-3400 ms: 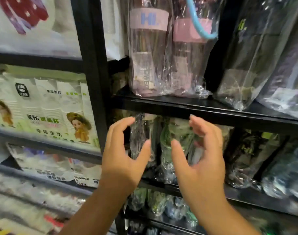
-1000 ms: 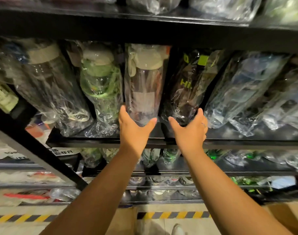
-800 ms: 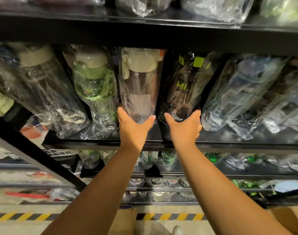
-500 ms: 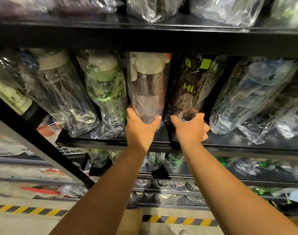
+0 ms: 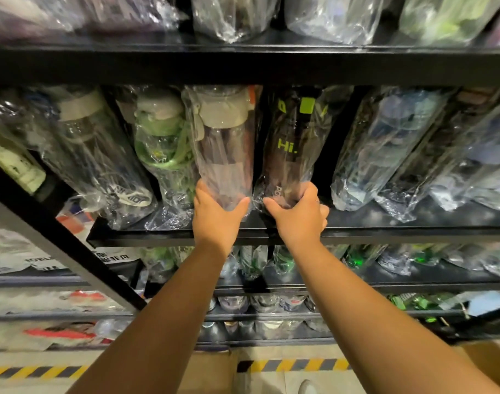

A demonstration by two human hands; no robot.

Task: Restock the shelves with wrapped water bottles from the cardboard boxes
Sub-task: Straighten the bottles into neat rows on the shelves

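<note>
Two wrapped bottles stood on the shelf [image 5: 157, 237]: your L hand [image 5: 219, 216] gripped the beige-cap bottle [image 5: 223, 155] at its base, R hand [image 5: 298, 216] the dark "Hi." bottle [image 5: 291, 149] likewise. Prob. light, rigid; film slippery, so squeeze body thru wrap.

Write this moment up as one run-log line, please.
left hand: grips base of clear wrapped bottle | right hand: grips base of dark Hi. bottle | both on black shelf

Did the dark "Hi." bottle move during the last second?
Yes. The dark "Hi." bottle shifted left, standing straighter: a gap now separates it from the untouched bluish bottle beside it on the shelf.
</note>
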